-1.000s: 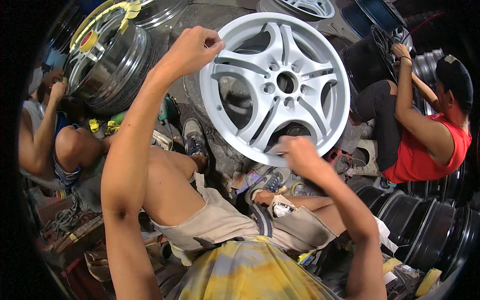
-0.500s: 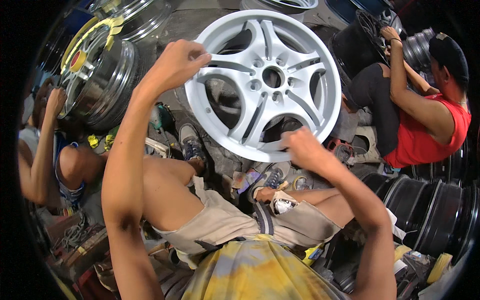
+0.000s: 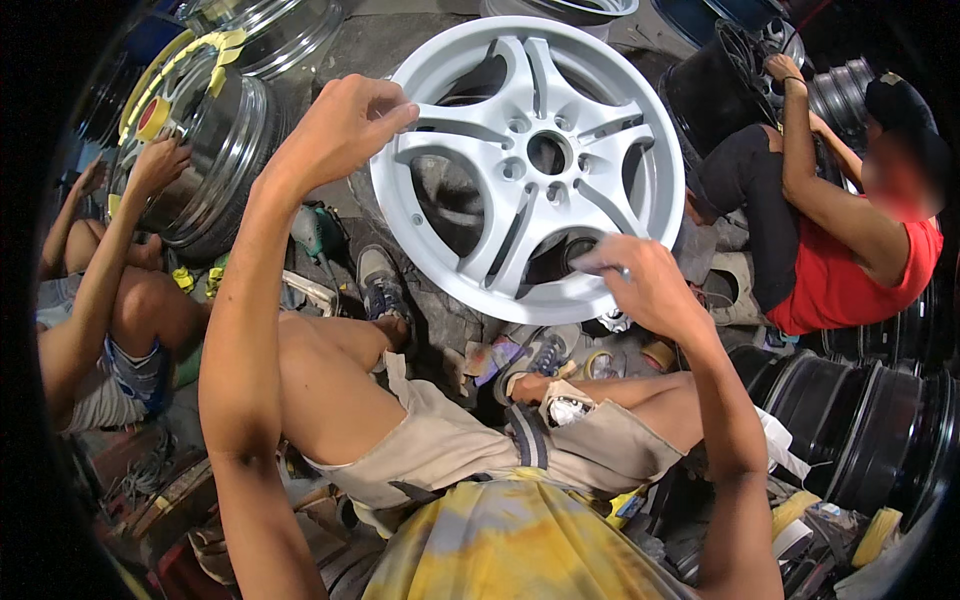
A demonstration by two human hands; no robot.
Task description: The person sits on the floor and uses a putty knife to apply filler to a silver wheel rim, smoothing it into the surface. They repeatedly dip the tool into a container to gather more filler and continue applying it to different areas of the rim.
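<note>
A pale grey-white alloy wheel (image 3: 540, 235) with split spokes lies tilted face-up in front of me, its bolt holes set around an open hub. At its upper-left edge, my left hand (image 3: 352, 128) curls around the rim, the thumb lying on the outer lip. Over the lower-right edge is my right hand (image 3: 650, 285), fingers bent together and partly smeared by motion. A small pale bit shows between those fingers, too little to name. The wheel covers most of whatever supports it from below.
To the left, a person's hand (image 3: 160, 165) touches a shiny wheel (image 3: 215, 150) edged with yellow tape. A person in a red top (image 3: 850, 270) handles a dark wheel (image 3: 705, 90) at right. Black rims (image 3: 850, 430) line the lower right; a green power tool (image 3: 318, 232) lies beside my foot.
My right hand has shifted slightly right and up along the lower rim, its fingers changing position. My left hand stays at the rim. The left co-worker's hand has moved toward the taped wheel's centre.
</note>
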